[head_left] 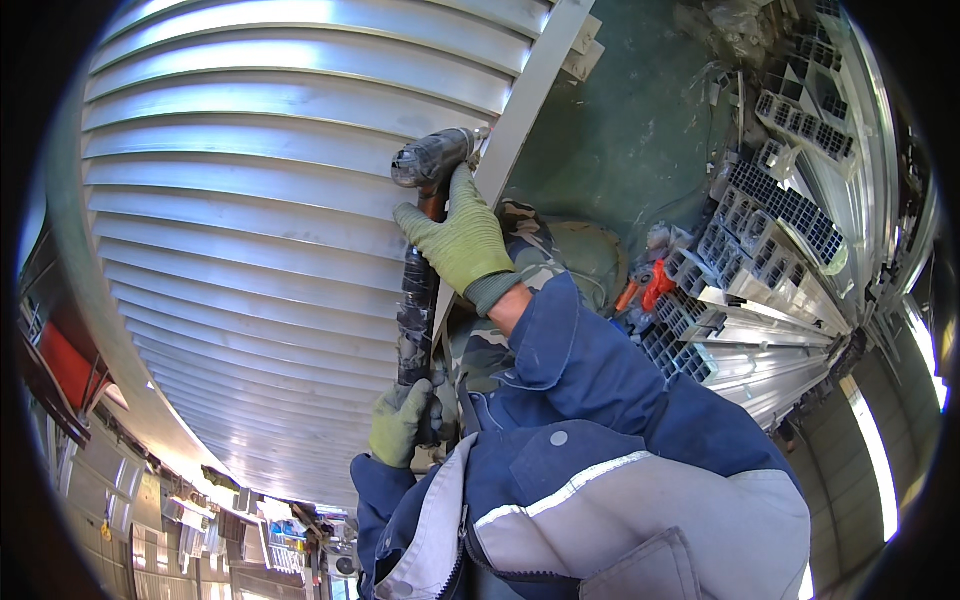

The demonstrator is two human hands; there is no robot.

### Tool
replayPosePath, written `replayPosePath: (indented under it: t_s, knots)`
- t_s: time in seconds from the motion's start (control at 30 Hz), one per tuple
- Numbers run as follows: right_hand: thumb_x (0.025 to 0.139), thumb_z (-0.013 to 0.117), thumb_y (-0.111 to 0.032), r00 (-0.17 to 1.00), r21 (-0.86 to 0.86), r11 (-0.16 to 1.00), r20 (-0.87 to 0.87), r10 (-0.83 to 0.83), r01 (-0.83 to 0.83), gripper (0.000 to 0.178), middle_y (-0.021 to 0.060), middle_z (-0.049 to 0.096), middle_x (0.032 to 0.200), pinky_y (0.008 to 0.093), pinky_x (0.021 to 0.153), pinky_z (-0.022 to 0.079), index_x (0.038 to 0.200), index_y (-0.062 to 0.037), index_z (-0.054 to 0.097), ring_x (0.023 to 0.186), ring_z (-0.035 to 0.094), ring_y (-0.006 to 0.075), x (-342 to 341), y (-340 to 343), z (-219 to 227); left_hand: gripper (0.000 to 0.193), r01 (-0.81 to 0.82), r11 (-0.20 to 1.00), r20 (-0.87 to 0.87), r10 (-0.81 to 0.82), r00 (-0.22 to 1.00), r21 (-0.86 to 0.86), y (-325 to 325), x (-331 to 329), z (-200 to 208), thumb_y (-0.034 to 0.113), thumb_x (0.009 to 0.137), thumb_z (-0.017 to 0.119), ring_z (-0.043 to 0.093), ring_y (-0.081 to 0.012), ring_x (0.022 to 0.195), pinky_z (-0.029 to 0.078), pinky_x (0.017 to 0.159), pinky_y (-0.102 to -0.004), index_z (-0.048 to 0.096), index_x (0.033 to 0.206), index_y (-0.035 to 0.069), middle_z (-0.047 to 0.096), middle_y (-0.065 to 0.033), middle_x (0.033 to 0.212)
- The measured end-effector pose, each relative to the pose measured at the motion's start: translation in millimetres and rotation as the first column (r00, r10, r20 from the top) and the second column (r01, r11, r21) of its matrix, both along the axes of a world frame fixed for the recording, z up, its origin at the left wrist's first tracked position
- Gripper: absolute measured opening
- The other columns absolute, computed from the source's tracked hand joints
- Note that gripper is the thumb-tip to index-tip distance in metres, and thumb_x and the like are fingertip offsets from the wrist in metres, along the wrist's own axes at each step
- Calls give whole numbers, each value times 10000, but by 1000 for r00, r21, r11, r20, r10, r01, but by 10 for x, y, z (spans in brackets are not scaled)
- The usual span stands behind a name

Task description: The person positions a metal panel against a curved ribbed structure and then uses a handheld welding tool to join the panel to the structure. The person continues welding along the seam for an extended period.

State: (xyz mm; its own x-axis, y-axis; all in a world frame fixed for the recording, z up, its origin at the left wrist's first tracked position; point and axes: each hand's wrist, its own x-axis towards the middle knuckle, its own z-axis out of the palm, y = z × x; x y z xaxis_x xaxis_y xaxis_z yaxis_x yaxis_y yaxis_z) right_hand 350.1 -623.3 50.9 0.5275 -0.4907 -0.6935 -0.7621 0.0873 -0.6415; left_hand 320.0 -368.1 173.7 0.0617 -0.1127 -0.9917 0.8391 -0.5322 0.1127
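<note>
A power drill (415,300) with a dark, tape-wrapped body and a long handle lies over the slatted silver metal panel (260,190). Its head (435,157) points right, with the tip by the panel's flat edge frame (535,95). My right hand (455,242), in a yellow-green knitted glove, is closed around the drill just below the head. Wrapped round the lower end of the handle is my left hand (400,422), gloved the same way; some of its fingers are hidden.
Bundles of metal profiles (790,240) with gridded open ends are stacked on the right. Near them lies an orange-red object (655,287). The green floor (620,130) shows beyond the panel's edge. My legs in camouflage trousers (530,240) are close against the panel.
</note>
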Motion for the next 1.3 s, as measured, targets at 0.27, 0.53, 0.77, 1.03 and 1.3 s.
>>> replayPosePath:
  t_s: [0.27,0.53,0.77,1.03,1.3]
  knots:
    - [935,827,-477,1000,5,1000,-14,-3,3,1073,385,612,1459,484,1119,535,1630,140,291,1346,634,509,27,-16,16,487,9,1000,-13,-9,1000,5,-7,33,-11,458,1089,715,606,-95,604,454,544,-259,751,1296,18,665,-10,747]
    - [928,836,-456,1000,2,1000,21,-21,21,1061,394,611,1453,489,1132,525,1615,151,303,1351,625,520,16,-20,-8,473,53,999,-4,-53,999,6,11,41,-28,443,1098,703,606,-98,602,445,536,-261,746,1291,13,662,-15,741]
    - [930,831,-456,1000,-13,1000,-14,-6,6,1043,389,622,1439,502,1103,540,1616,141,318,1326,638,525,5,14,-38,464,-6,1000,-23,5,1000,-6,-21,27,1,437,1092,717,608,-102,603,448,542,-263,744,1287,16,659,-20,731]
    - [938,821,-471,1000,-36,999,-27,12,-13,1023,376,636,1428,504,1089,547,1604,134,334,1307,657,513,-17,38,-52,459,-6,1000,-21,6,1000,-12,14,1,-10,433,1089,724,597,-101,597,446,544,-264,748,1280,16,665,-15,735]
    - [935,827,-475,1000,-39,999,1,11,-11,1011,370,644,1415,504,1089,546,1593,128,351,1302,658,510,-51,70,-53,475,6,1000,1,-6,1000,-7,34,-21,3,442,1086,726,598,-101,600,452,552,-267,756,1272,6,669,-20,737]
